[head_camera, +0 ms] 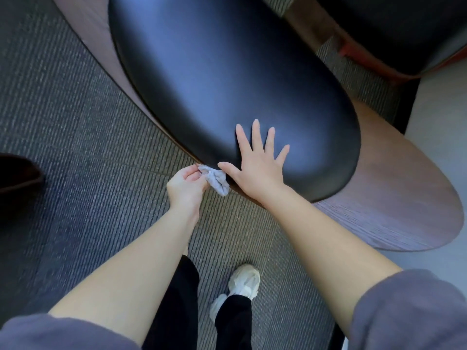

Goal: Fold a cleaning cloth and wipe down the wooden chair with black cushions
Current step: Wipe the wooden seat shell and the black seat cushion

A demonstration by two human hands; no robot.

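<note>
Grey cloth bunched at the near edge of the chair's black cushion, held by the left hand.

The cleaning cloth (217, 182), crumpled into a small wad, sits just below centre frame against the lower rim of the black cushion (214, 72), where the cushion meets the wooden chair (394, 198) shell. The left hand (185, 186) pinches the cloth between curled fingers and thumb. Just right of it, the right hand (257, 162) lies flat on the cushion with its fingers straight and spread, its thumb close beside the cloth. The wooden shell curves round the cushion from upper left to lower right. Ribbed grey carpet (63, 109) fills the left and bottom of the frame, with black trousers (177, 299) and a white shoe (245, 281) at the bottom centre. A second dark-cushioned seat (391, 26) shows at the upper right.
</note>
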